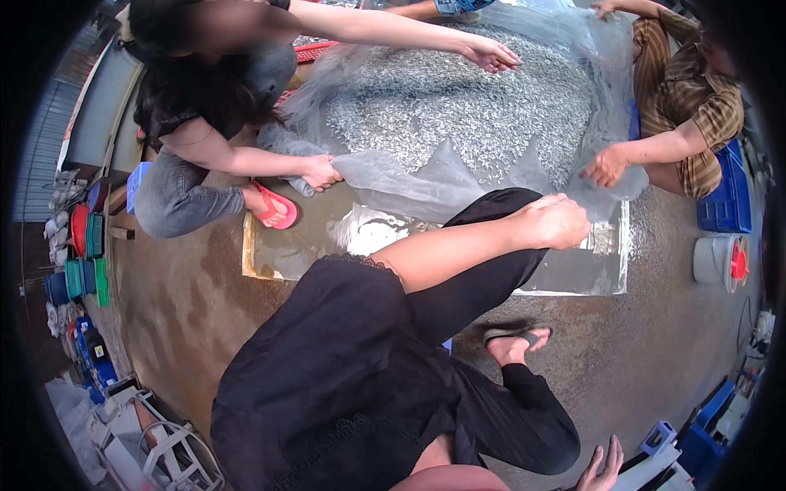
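Observation:
My left hand [558,222] is closed into a fist above my bent, black-clad knee, beside the near edge of a translucent grey mesh net [413,186]. Whether the mesh runs into the fist is hidden. At the lower right, my right hand [603,466] hangs with its fingers apart, away from the net. Many small silvery fish [458,106] lie spread over the net. On the left a person grips the net's edge with one hand [321,173] and reaches over the fish with the other [491,54]. A person in brown stripes on the right has a hand [607,166] at the net.
A wet, pale-edged board [327,237] lies under the net. To the right stand a blue crate [725,192] and a white bucket [714,262] with something red on it. Stacked coloured tubs [82,278] and a white metal frame [168,442] line the left side.

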Tool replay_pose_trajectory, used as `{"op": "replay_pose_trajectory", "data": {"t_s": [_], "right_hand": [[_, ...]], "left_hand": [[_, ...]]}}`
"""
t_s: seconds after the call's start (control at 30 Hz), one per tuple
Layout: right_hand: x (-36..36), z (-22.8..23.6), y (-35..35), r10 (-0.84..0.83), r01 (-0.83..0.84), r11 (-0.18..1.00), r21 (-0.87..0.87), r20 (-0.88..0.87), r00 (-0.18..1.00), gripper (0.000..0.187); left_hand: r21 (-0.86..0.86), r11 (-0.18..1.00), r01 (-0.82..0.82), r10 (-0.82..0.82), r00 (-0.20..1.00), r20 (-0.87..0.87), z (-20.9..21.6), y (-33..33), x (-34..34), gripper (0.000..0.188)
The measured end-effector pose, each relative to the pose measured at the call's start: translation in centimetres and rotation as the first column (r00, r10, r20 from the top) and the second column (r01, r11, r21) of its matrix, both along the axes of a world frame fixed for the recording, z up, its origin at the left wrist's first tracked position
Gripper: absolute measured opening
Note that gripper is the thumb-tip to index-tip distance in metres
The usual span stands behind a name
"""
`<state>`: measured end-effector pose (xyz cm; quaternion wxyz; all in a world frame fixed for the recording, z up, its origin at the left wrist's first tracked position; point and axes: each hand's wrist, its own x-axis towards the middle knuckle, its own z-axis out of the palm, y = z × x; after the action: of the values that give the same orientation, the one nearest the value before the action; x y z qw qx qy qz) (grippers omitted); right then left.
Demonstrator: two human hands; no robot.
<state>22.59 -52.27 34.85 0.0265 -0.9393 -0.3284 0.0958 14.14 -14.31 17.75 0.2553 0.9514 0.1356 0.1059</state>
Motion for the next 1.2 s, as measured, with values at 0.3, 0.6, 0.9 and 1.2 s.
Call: {"op": "replay_pose_trajectory", "data": {"t_s": [0.3, 0.6, 0.9, 1.2], "right_hand": [[5.3, -4.7, -3.4, -0.027, 0.034, 0.997, 0.066, -0.097, 0.995, 0.039], [9.2, -17.4, -5.8, -0.074, 0.166, 0.955, 0.246, -0.344, 0.936, 0.039], [10.9, -15.5, 0.3, 0.020, -0.026, 1.000, -0.017, -0.284, 0.959, 0.024], [2.4, -24.4, 10.4, 0.217, -0.315, 0.946, -0.073, -0.578, 0.786, 0.049]], "left_hand": [[0.239, 0.936, -0.259, 0.256, 0.966, 0.044, 0.1, 2.7, -3.2, 0.020], [-0.017, 0.890, 0.455, -0.427, 0.822, -0.376, 5.5, 5.3, -10.4, 0.047], [0.109, 0.992, 0.064, -0.033, 0.963, -0.267, 7.5, 5.6, -18.3, 0.047], [-0.009, 0.995, 0.097, -0.092, 0.901, -0.424, 6.1, 9.5, -15.0, 0.043]]}}
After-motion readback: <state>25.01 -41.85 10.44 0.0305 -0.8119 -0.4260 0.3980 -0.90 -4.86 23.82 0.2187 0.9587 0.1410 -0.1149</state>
